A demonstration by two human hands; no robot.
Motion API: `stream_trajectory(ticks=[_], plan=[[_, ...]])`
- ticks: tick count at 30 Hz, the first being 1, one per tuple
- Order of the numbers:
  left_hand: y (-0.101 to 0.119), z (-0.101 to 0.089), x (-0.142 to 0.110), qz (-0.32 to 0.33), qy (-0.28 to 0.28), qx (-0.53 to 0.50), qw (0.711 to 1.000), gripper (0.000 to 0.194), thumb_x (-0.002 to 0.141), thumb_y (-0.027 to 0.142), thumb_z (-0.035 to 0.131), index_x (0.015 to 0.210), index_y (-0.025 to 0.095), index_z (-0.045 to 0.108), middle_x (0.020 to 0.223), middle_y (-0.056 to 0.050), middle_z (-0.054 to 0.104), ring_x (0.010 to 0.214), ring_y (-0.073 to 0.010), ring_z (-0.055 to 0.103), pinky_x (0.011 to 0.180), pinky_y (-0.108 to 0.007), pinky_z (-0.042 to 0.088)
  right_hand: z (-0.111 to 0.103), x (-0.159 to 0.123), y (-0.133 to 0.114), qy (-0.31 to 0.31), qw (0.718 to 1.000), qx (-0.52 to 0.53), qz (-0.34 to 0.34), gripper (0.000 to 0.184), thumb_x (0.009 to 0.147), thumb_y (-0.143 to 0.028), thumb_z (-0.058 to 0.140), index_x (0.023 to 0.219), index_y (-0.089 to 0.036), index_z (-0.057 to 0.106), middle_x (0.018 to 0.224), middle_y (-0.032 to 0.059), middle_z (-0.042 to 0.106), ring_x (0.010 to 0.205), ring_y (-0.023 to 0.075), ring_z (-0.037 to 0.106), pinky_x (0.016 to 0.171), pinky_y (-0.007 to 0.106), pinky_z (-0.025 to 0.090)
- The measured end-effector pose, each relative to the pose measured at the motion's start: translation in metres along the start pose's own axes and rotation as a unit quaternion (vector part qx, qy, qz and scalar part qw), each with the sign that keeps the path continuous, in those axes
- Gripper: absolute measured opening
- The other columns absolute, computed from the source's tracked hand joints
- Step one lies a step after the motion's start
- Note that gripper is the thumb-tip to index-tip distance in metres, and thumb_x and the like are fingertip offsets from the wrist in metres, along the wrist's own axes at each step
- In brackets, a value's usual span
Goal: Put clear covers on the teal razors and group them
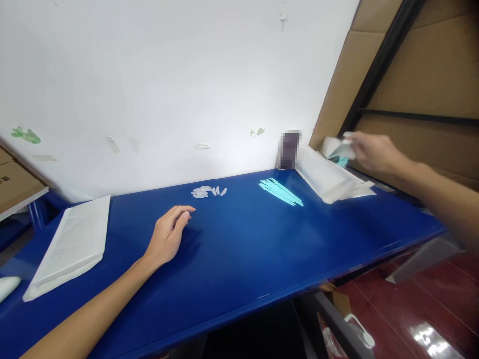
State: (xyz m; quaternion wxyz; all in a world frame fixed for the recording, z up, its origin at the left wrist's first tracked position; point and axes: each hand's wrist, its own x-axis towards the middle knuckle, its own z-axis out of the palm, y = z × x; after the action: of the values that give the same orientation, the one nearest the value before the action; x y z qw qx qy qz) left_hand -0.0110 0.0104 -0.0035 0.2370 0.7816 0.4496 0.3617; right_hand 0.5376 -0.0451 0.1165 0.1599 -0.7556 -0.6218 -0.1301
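Observation:
My left hand (169, 237) hovers over the blue table (224, 269), its fingers loosely bent and nothing in them. Just beyond its fingertips lies a small pile of short, whitish translucent pieces (201, 192), with a few set apart to the right. Several flat turquoise strips (280, 192) lie fanned together at the table's middle right. My right hand (374, 152), blurred, pinches the edge of a white plastic bag (331, 147) at the far right corner. Turquoise pieces (342, 160) show at the bag's opening.
A flat stack of white sheets or bags (324, 174) lies at the back right. Another white packet (75, 239) is on the left. A pixelated dark object (290, 149) leans against the white wall (187, 89). Cardboard (422, 75) with a black frame borders the right.

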Motion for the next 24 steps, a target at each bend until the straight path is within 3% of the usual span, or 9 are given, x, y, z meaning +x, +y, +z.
stream_trajectory(ticks=[4,8,11,14,16,21,24], plan=[[0.002,0.000,0.001,0.011,-0.015,0.027,0.999,0.045,0.100,0.055,0.040,0.109,0.021,0.068,0.100,-0.005,0.068,0.088,-0.0227,0.065,0.082,-0.035,0.050,0.036,-0.035,0.019,0.005,0.998,0.032,0.049,0.029,0.083,-0.005,0.056,0.104,-0.019,0.069,0.127,0.0222,0.069,0.112,0.0257,0.064,0.090,0.032,0.040],[0.000,0.001,0.001,0.022,-0.017,0.044,0.999,0.042,0.100,0.053,0.042,0.108,0.022,0.069,0.103,-0.005,0.069,0.089,-0.0225,0.065,0.081,-0.034,0.051,0.048,-0.047,0.040,0.058,0.983,0.042,0.167,0.018,0.078,-0.010,0.065,0.089,-0.025,0.065,0.115,0.0178,0.074,0.101,0.0259,0.066,0.083,0.032,0.042],[-0.002,0.002,0.001,0.036,-0.025,0.061,0.997,0.039,0.100,0.051,0.044,0.106,0.023,0.069,0.103,-0.005,0.069,0.088,-0.0220,0.064,0.079,-0.033,0.050,0.056,-0.050,0.055,0.096,0.961,0.032,0.259,0.012,0.076,-0.013,0.067,0.082,-0.024,0.067,0.101,0.0202,0.076,0.085,0.0262,0.067,0.072,0.034,0.043],[-0.002,0.002,0.001,0.042,-0.036,0.066,0.996,0.038,0.100,0.051,0.044,0.104,0.023,0.070,0.102,-0.005,0.069,0.088,-0.0219,0.063,0.079,-0.033,0.049,0.062,-0.053,0.070,0.112,0.947,0.019,0.301,0.020,0.074,-0.009,0.062,0.083,-0.023,0.072,0.092,0.0208,0.075,0.073,0.0254,0.064,0.064,0.035,0.042],[0.000,0.002,0.001,0.045,-0.045,0.069,0.996,0.037,0.100,0.051,0.045,0.102,0.023,0.070,0.100,-0.005,0.068,0.085,-0.0211,0.062,0.076,-0.033,0.048,0.063,-0.056,0.077,0.103,0.953,0.017,0.283,0.028,0.072,-0.005,0.059,0.088,-0.023,0.072,0.092,0.0187,0.075,0.074,0.0247,0.065,0.065,0.033,0.043],[0.002,0.002,0.002,0.049,-0.056,0.081,0.994,0.036,0.099,0.049,0.046,0.099,0.023,0.071,0.096,-0.004,0.067,0.077,-0.0188,0.060,0.067,-0.031,0.045,0.067,-0.065,0.084,0.082,0.984,-0.022,0.159,0.033,0.071,0.000,0.055,0.092,-0.022,0.069,0.113,0.0202,0.072,0.101,0.0274,0.066,0.082,0.031,0.044],[0.001,0.002,0.002,0.054,-0.059,0.085,0.993,0.036,0.100,0.048,0.046,0.099,0.023,0.071,0.094,-0.004,0.066,0.078,-0.0185,0.059,0.068,-0.031,0.045,0.075,-0.069,0.082,0.072,0.990,-0.061,0.102,0.028,0.076,-0.008,0.056,0.096,-0.023,0.068,0.106,0.0172,0.074,0.095,0.0251,0.067,0.077,0.029,0.044]])
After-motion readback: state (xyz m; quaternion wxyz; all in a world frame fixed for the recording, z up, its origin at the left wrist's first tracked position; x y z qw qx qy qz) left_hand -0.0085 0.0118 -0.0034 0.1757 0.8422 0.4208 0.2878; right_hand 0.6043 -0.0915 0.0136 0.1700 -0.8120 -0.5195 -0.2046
